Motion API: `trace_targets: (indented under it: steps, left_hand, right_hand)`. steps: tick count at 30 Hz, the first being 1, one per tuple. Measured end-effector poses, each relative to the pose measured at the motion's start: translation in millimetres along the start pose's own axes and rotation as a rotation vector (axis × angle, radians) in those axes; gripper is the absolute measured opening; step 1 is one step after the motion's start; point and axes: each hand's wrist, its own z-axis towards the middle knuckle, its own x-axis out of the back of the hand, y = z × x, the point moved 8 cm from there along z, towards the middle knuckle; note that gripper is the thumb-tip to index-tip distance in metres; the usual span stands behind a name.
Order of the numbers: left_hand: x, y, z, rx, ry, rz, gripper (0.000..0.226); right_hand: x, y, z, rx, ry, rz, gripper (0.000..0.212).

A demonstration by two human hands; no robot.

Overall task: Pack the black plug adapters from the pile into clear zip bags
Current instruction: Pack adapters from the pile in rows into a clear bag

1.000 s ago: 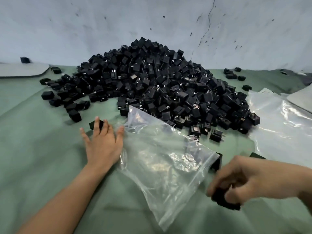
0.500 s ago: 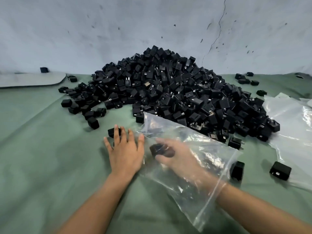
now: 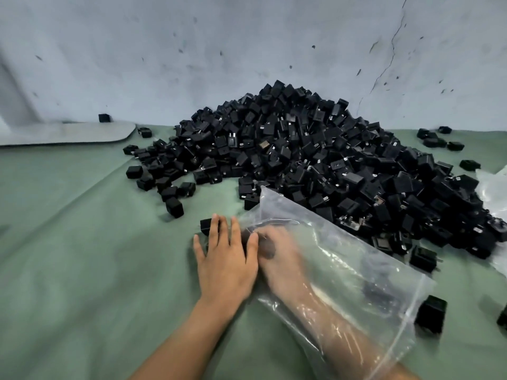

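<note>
Clear bag [image 3: 343,256] edge touches left hand [image 3: 225,267]

Bench [image 3: 68,256] was covered in green cloth; a large pile of black plug adapters [image 3: 315,160] sat at its back centre, with stray adapters [image 3: 174,207] scattered off the pile's left edge and a lone adapter [image 3: 430,314] at the near right. A clear zip bag [image 3: 356,270] lay in front of the pile, the left hand [image 3: 225,264] flat on the cloth just beside it. More clear bags [image 3: 493,187] lay at the right edge, a grey sheet [image 3: 68,133] at the far left.
</note>
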Motion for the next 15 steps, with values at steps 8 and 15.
trace_targets:
  steps: [8,15]
  left_hand:
    - [-0.5,0.4,0.6,-0.021,-0.030,-0.011,0.062]
    - [8.0,7.9,-4.4,-0.076,-0.075,-0.026,0.094]
  right_hand:
    - [-4.8,-4.4,-0.1,0.055,-0.170,-0.101,0.027]
    - [-11.7,-10.7,-2.6,0.011,-0.343,-0.041,0.027]
